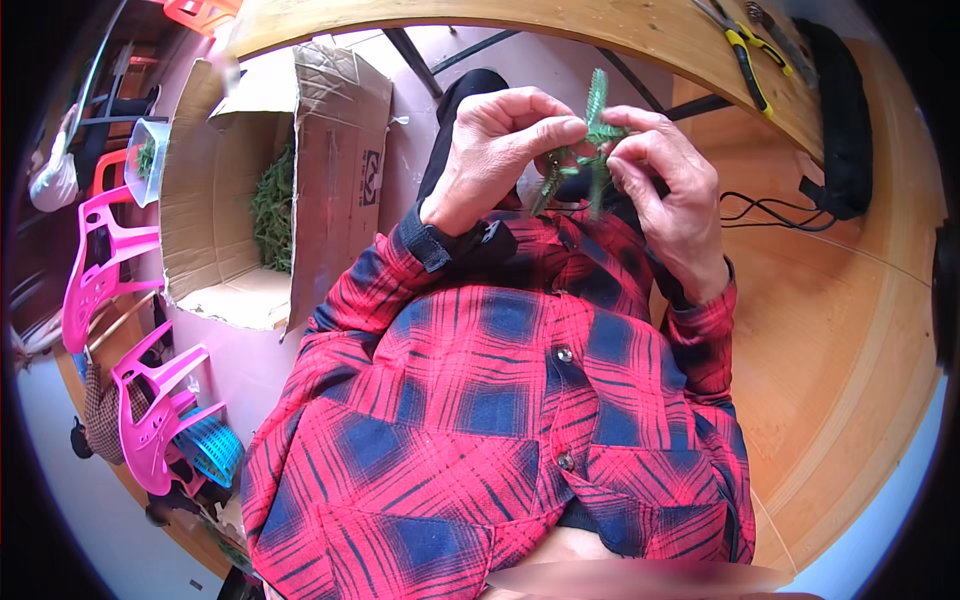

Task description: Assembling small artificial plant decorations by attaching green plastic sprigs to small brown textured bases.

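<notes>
Between my two raised hands is a small green artificial pine sprig point(597, 105) with several short needle-covered arms, some pointing up and some hanging down. My left hand point(500, 140) pinches it near the middle between thumb and forefinger. From the other side my right hand point(672, 180) has its curled fingertips on the sprig's right-hand arm, with the thumb bent in just below. Both hands are above my lap, close to the table's edge. The sprig's centre is partly hidden by fingers.
An open cardboard box point(345, 190) at the left holds a heap of green sprigs point(273, 215). Pink plastic chairs point(150, 425) and a blue basket point(212, 448) stand farther left. Yellow-and-black pliers point(742, 62) lie on the wooden table point(560, 14). Black cables point(775, 212) trail at the right.
</notes>
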Demonstrator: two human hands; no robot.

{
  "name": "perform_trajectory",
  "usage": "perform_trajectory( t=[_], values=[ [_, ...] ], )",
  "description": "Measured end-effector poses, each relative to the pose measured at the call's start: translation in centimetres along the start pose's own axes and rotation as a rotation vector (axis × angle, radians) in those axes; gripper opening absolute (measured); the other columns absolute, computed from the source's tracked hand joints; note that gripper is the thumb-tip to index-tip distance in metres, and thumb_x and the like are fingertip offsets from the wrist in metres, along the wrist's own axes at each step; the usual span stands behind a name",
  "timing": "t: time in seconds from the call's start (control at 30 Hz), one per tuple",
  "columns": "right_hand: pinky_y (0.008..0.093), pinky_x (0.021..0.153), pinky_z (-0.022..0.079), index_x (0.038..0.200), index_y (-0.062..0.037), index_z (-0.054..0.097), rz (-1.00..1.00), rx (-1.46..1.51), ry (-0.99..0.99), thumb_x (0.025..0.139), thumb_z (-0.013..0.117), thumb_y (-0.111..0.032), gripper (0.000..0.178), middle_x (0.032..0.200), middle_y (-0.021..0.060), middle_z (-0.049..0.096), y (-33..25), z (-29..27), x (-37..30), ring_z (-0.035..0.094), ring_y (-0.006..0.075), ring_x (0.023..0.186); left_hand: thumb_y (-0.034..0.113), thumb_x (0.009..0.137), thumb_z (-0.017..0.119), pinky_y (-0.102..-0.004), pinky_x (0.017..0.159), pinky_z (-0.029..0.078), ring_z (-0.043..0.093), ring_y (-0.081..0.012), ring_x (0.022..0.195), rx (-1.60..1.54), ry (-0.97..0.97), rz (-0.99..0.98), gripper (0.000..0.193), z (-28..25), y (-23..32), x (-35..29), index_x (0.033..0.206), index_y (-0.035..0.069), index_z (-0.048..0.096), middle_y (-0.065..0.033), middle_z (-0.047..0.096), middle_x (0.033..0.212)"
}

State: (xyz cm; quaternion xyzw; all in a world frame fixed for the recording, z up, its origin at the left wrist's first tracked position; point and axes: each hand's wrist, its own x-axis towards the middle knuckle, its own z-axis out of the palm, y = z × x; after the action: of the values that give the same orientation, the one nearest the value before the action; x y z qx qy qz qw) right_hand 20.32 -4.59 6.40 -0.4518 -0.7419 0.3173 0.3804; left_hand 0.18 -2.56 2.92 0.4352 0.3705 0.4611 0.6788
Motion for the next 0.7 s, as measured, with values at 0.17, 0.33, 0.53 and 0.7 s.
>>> perform_trajectory(
  t=[0.17,0.33,0.53,0.7],
  values=[
    [0.0207,0.064,0.050,0.090,0.0033,0.059,0.193,0.102,0.070,0.091,0.058,-0.001,0.005,0.100,0.0109,0.062,0.5,1.3,-0.6,0.062,0.0096,0.074,0.012,0.088,0.068,-0.0200,0.073,0.050,0.062,-0.0073,0.079,-0.192,-0.011,-0.056,0.016,-0.6,-1.0,0.4,0.097,0.000,0.065,-0.0027,0.067,0.086],
    [0.0206,0.064,0.050,0.094,0.0023,0.059,0.378,0.312,0.127,0.092,0.058,-0.003,0.005,0.089,0.0073,0.063,0.5,1.7,-0.8,0.062,0.0092,0.073,0.012,0.089,0.066,-0.0201,0.075,0.050,0.061,-0.0070,0.083,-0.086,-0.103,0.004,0.017,-0.3,-0.3,-0.2,0.100,-0.001,0.064,-0.0032,0.066,0.092],
    [0.0204,0.064,0.050,0.096,0.0017,0.058,0.332,0.251,0.102,0.093,0.057,-0.004,0.006,0.084,0.0047,0.062,-0.1,1.6,-0.7,0.062,0.0088,0.074,0.010,0.087,0.068,-0.0197,0.074,0.049,0.060,-0.0066,0.082,-0.161,-0.078,-0.004,0.018,-0.2,-1.1,0.2,0.101,-0.001,0.065,-0.0019,0.065,0.089],
    [0.0202,0.064,0.050,0.095,0.0017,0.058,0.182,-0.032,0.096,0.093,0.057,-0.004,0.006,0.085,0.0047,0.062,-0.7,2.0,-0.9,0.062,0.0086,0.074,0.009,0.085,0.070,-0.0184,0.068,0.048,0.060,-0.0054,0.077,-0.086,-0.053,0.007,0.018,-0.4,-1.7,0.4,0.100,0.000,0.065,-0.0007,0.065,0.084]
  ],
)
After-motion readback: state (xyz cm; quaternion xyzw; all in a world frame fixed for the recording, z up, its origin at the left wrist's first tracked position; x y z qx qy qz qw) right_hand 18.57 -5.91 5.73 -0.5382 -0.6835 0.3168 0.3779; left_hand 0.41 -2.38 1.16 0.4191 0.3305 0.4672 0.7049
